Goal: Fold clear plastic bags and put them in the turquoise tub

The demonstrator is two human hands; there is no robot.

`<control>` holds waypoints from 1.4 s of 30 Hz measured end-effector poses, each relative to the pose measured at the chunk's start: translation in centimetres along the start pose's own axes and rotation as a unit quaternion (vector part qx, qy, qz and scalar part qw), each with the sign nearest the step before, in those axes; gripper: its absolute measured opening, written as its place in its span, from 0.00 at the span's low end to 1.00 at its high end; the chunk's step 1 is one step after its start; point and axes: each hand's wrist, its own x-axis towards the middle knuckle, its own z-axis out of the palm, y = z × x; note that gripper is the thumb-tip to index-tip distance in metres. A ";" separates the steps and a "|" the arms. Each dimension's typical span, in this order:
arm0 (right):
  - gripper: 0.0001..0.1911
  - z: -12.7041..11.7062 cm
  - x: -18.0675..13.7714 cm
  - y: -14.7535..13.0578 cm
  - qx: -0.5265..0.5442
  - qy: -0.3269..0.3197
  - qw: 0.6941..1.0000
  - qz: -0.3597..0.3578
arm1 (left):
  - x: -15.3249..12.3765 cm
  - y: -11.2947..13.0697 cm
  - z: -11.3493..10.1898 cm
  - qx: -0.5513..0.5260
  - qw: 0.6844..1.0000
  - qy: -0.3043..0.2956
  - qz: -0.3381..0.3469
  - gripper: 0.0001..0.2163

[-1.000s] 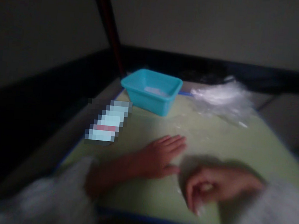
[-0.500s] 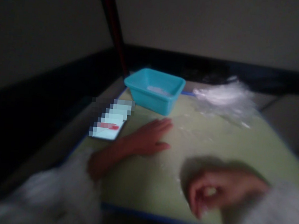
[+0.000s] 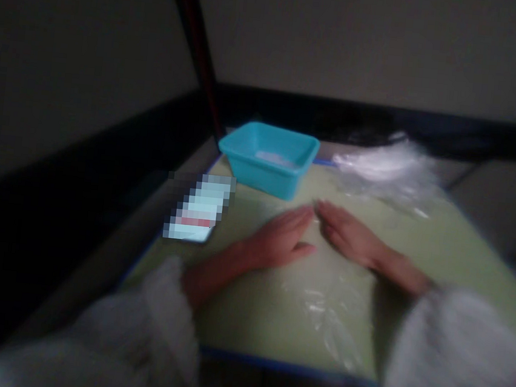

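Note:
A clear plastic bag lies spread over the middle of the table, its wrinkled part toward the front edge. My left hand rests flat on its far portion, thumb held apart from the fingers. My right hand lies palm down on the right side of the same plastic, fingers stretched out. The fingertips of both hands nearly meet at the top. Neither hand grips anything. The image is dim and blurred, so the outline of the bag is hard to make out.
Behind my hands stands a turquoise plastic basin with something whitish inside. A heap of clear plastic bags lies at the back right. A lit phone lies on the left of the yellow-green table, which has a blue edge.
My right hand has moved from the front right up to beside my left hand, its curled fingers now straightened. My left hand has shifted slightly right. More wrinkled plastic shows near the front.

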 end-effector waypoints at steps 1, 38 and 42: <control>0.28 0.5 0.1 0.4 -0.017 -0.006 1.000 -0.002 | 0.1 0.0 0.1 -0.002 1.000 0.000 0.002 0.31; 0.31 0.0 -3.7 1.4 -0.100 -0.030 0.993 0.047 | -1.6 0.0 -2.2 0.047 0.997 -0.012 -0.064 0.28; 0.31 0.1 -3.7 1.5 -0.106 -0.021 0.993 0.043 | -0.5 2.6 -0.9 0.052 0.999 0.000 -0.003 0.28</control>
